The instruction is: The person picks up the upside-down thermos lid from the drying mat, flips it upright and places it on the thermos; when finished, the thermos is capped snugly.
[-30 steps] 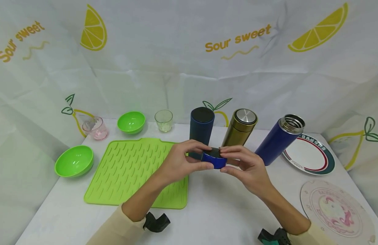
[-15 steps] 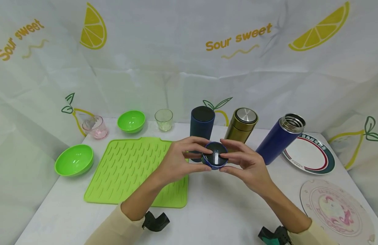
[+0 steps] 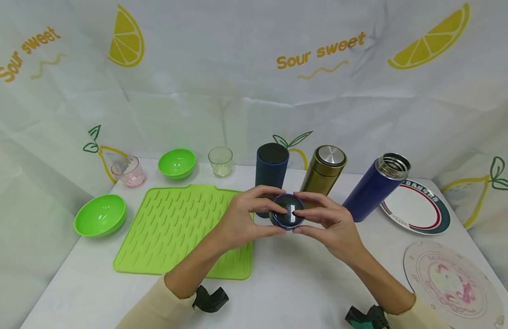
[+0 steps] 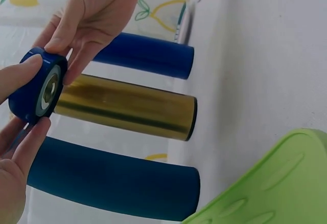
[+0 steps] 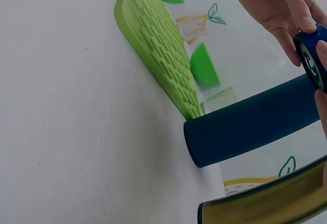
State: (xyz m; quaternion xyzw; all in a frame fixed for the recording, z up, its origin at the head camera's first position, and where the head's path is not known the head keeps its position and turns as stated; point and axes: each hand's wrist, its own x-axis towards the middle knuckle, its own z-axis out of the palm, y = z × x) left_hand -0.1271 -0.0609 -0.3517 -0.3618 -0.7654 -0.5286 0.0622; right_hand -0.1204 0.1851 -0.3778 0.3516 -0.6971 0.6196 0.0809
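Observation:
Between both hands, above the table, is a round blue bottle lid (image 3: 286, 214) with a dark glossy top tilted toward the head camera. My left hand (image 3: 241, 217) pinches its left side with thumb and fingers, and my right hand (image 3: 334, 224) pinches the right side. In the left wrist view the lid's underside (image 4: 49, 90) shows a pale ring and a metallic centre. Behind the hands stand a dark blue bottle (image 3: 271, 169) with its lid on and a gold bottle (image 3: 321, 173) with a silver-topped lid. A blue bottle (image 3: 369, 189) on the right has no lid, its steel mouth exposed.
A green drying mat (image 3: 175, 233) lies on the left. Two green bowls (image 3: 99, 214), a pink glass (image 3: 132, 173) and a clear glass (image 3: 221, 162) stand around it. At the right are a white plate (image 3: 414, 208) and a round pink mat (image 3: 451, 278).
The lid has turned in the hands, from showing its blue side to showing its dark top. Both hands keep their hold, with only slight shifts.

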